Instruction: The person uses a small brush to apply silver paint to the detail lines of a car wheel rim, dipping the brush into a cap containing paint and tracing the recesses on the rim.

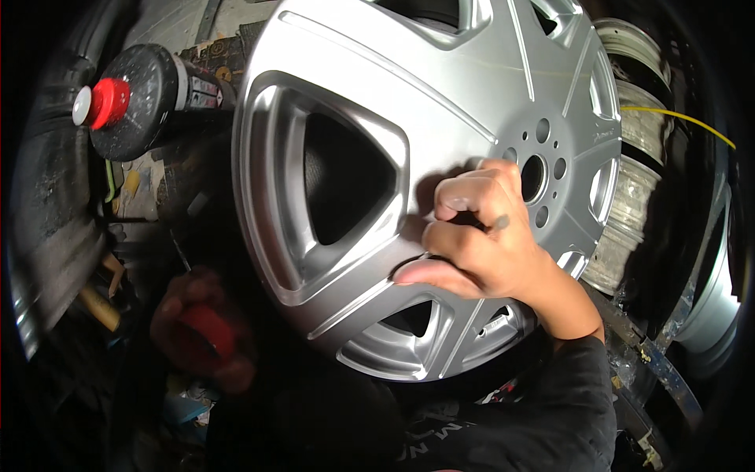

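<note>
A large silver alloy wheel (440, 86) fills the middle, with spoke openings and a bolt-hole hub. My right hand (480, 236) rests against its face left of the hub, fingers curled and thumb along a spoke; whatever they may hold is hidden. My left hand (177, 322), in shadow at lower left, grips a red round object (208, 338), perhaps a cup or lid. A thin rod (181, 250) sticks up above that hand.
A black bottle (134, 118) with red cap lies at upper left. Stacked wheel rims (637, 126) stand on the right, crossed by a yellow line (684, 116). A paint-spattered metal bar (668, 377) and another rim (712, 291) are at right. A wooden handle (98, 307) lies at left.
</note>
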`<state>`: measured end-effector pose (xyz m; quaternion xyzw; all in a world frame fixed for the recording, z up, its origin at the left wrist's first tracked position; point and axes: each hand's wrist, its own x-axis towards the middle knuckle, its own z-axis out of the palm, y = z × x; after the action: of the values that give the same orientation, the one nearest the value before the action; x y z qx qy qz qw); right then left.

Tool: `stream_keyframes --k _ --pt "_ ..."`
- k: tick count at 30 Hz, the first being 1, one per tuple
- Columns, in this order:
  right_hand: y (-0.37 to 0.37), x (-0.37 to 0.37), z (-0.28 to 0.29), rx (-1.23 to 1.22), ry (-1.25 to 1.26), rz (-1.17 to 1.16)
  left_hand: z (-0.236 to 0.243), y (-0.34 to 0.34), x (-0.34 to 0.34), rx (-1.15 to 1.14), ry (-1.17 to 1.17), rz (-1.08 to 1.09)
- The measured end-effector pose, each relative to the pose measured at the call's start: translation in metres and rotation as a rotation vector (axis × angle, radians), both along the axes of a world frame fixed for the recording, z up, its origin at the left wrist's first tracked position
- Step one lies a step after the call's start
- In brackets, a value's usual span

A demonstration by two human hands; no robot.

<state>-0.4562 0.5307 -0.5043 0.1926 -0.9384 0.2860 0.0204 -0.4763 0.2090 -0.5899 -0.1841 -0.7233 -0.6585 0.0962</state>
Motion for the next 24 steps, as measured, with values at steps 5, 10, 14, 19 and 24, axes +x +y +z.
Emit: stream_keyframes --k 5,10,14,19,24 --pt "-0.009 -0.010 -0.002 0.038 0.099 0.044 -0.004 0.006 -0.005 0.157 0.066 -0.001" --pt "-0.012 -0.017 -0.001 0.081 0.192 0.108 -0.004 0.008 -0.004 0.311 0.029 -0.086" --pt "-0.015 -0.021 0.016 0.147 0.109 0.178 -0.001 0.004 -0.003 0.260 0.020 -0.072" --pt "-0.023 -0.024 0.032 0.174 0.051 0.226 0.001 -0.008 -0.007 0.263 -0.038 -0.231" --pt "-0.028 -0.029 0.039 0.230 0.049 0.227 0.001 -0.009 -0.008 0.273 -0.064 -0.291"
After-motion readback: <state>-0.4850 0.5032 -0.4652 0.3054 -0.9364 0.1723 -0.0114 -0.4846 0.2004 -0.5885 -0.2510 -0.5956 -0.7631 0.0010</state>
